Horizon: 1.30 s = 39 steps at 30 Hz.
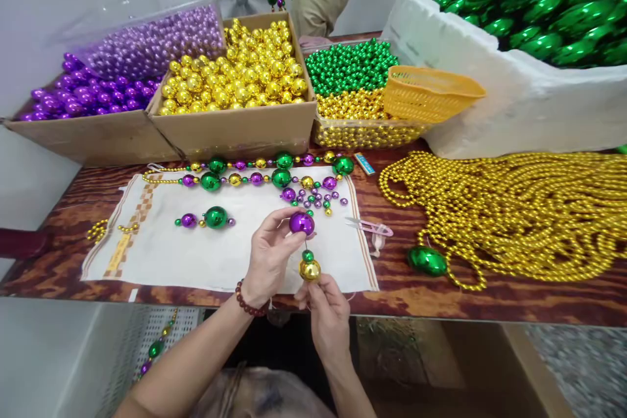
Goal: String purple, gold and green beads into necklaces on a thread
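My left hand [269, 251], with a dark red bead bracelet at the wrist, grips a shiny purple bead [302, 225] between thumb and fingers. Below it hang a small green bead [307, 255] and a larger gold bead [309, 269], joined to the purple one by a thin dark line. My right hand [329, 307] is closed in a pinch just under the gold bead; a thin thread shows near the fingers. On the white cloth [157, 255] lie a green bead [215, 217] with smaller beads beside it, and loose small beads [318, 199] past my left hand.
A finished-looking bead strand [281, 177] lies along the cloth's back edge. Pink thread snips [375, 227], gold bead strands [494, 209] and a green oval bead [427, 260] lie to the right. Behind stand a cardboard box [235, 127], a foam box [490, 91] and a yellow basket [431, 95]. Another person stands beyond.
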Available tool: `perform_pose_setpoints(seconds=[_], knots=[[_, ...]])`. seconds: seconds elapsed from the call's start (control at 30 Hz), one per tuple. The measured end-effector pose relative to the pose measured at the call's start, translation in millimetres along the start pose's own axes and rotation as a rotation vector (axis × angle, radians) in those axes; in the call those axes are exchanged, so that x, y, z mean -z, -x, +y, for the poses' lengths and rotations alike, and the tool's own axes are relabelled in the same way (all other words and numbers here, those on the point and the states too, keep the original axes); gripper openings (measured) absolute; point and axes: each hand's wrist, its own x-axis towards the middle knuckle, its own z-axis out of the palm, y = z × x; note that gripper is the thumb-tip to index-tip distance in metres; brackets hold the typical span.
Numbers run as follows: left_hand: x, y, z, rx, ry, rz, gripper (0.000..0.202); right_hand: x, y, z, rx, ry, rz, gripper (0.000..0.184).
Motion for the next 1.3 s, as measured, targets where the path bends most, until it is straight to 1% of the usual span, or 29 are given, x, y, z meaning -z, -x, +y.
perform_pose_setpoints(seconds=[0.07,0.13,0.23,0.33,0.4,0.47,0.57,0.7,0.83,0.9,0.97,1.13,1.2,1.3], knots=[[-0.7,-1,4,0.039,0.044,0.009,0.032,-4,0,0,0.010,-0.017,0.019,0.026],[-0.6,-1,7,0.055,0.050,-0.005,0.032,-8,0,-2,0.033,-0.012,0.067,0.025],[0.4,-3,10,0.026,0.034,-0.017,0.033,-14,0,-5,0.065,0.014,0.133,0.025],[1.3,-7,12,-0.013,0.038,0.030,0.031,-20,1,-9,0.071,-0.007,0.111,0.024],[1.6,-9,13,-0.040,0.031,0.037,0.030,-23,0,-9,0.065,-0.018,0.084,0.024],[1.8,-8,13,-0.097,-0.012,-0.005,0.031,-25,-2,-8,0.052,-0.012,0.059,0.025],[1.5,-3,14,-0.219,-0.114,-0.077,0.032,-24,-9,-7,0.031,-0.023,0.027,0.027],[-0.2,2,15,-0.304,-0.172,-0.089,0.032,-22,-15,-10,0.013,-0.077,0.035,0.026],[-1.3,5,14,-0.337,-0.217,-0.096,0.030,-24,-14,-15,-0.005,-0.119,0.010,0.027],[0.7,4,11,-0.312,-0.215,-0.093,0.030,-27,-13,-17,-0.029,-0.132,-0.025,0.027],[5.2,2,8,-0.258,-0.205,-0.070,0.031,-28,-14,-18,-0.057,-0.133,-0.039,0.027],[17.6,-3,1,-0.050,-0.101,-0.044,0.033,-20,-21,-18,-0.071,-0.081,0.051,0.030],[19.7,-3,-4,-0.003,-0.073,-0.026,0.033,-14,-23,-16,-0.059,-0.019,0.077,0.031],[20.9,-1,-10,0.055,-0.062,0.014,0.036,-7,-22,-11,-0.058,0.049,0.077,0.033]])
